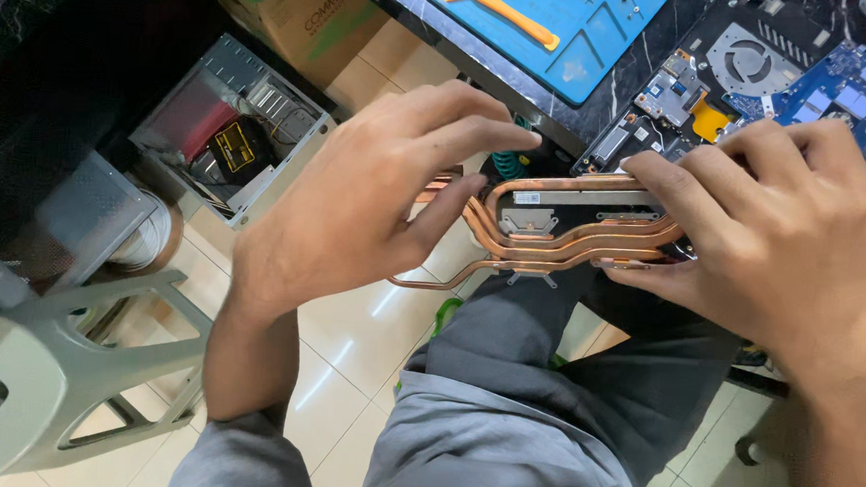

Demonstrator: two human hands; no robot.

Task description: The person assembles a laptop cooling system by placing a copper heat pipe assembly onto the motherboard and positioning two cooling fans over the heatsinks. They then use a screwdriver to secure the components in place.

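Both hands (356, 199) (774, 244) on copper heatpipe assembly (564, 231)

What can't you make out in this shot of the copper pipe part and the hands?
- Copper pipe part, head view: both ends hidden under the left hand and right hand.
- Open laptop: cut off by the top and right edges.
- Right-hand grip: fingertips covered, so contact is unclear.
- Open computer case: its inside is too dark.

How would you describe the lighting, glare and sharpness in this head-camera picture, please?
Head view: even indoor light; soft glare streaks on the floor tiles and a sheen on the copper heat pipes; the left hand and right hand look fairly sharp; the upper-left corner is dark; straight edges bow slightly towards the frame's borders.
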